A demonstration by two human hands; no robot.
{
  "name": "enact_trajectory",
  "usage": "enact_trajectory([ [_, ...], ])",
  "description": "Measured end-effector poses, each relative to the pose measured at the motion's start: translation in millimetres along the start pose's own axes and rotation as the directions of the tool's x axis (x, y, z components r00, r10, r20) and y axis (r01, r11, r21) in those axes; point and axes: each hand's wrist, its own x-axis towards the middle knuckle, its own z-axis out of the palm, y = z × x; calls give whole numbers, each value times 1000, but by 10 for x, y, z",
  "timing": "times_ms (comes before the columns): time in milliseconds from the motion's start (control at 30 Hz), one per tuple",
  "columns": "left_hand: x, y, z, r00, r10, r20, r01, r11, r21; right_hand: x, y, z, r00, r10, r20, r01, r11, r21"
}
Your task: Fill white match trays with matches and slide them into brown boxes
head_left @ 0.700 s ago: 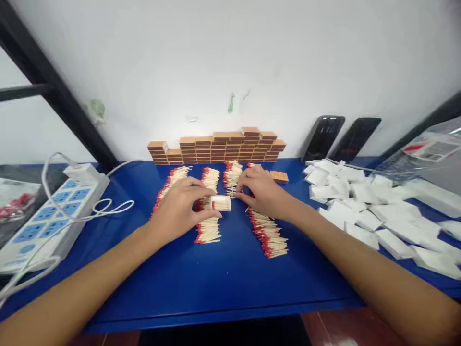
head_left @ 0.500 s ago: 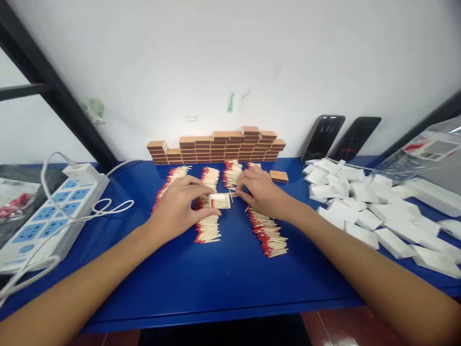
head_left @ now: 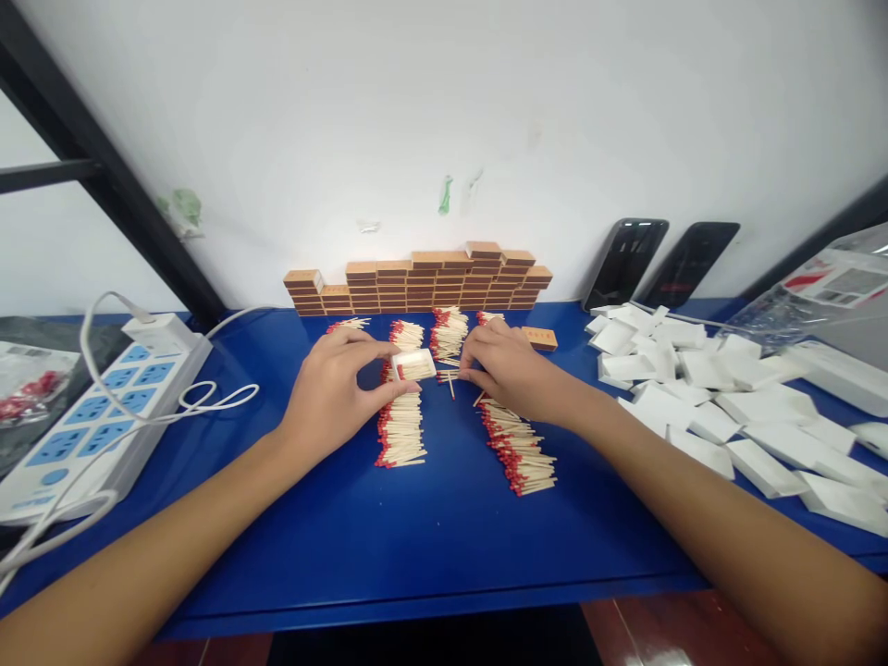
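The left hand (head_left: 326, 384) pinches one white tray (head_left: 414, 356). The right hand's (head_left: 510, 370) fingertips nearly meet beside several matches (head_left: 448, 376), grip unclear. Two phones (head_left: 626, 264) lean upright.

Match row (head_left: 351, 325) part hid. by L hand (head_left: 325, 387), matchbox (head_left: 541, 339) txt illeg., far-R bag (head_left: 836, 282) cropped

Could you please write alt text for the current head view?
A person's left hand holds a white matchbox tray containing matches; the right hand touches red-tipped matches beside it. Match rows lie on a blue table, with stacked matchboxes along the wall and more white trays heaped at right.
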Motion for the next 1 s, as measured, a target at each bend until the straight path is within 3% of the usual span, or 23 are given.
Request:
enact_trajectory([
  [633,-23,-54,37,1000,-15,25,16,999,-43,15,-19,136,999,-32,-13,31,995,-90],
  [1000,-24,-34,25,996,-34,79,38,998,-50,-7,-92,27,972,-106,-209,63,977,-203],
])
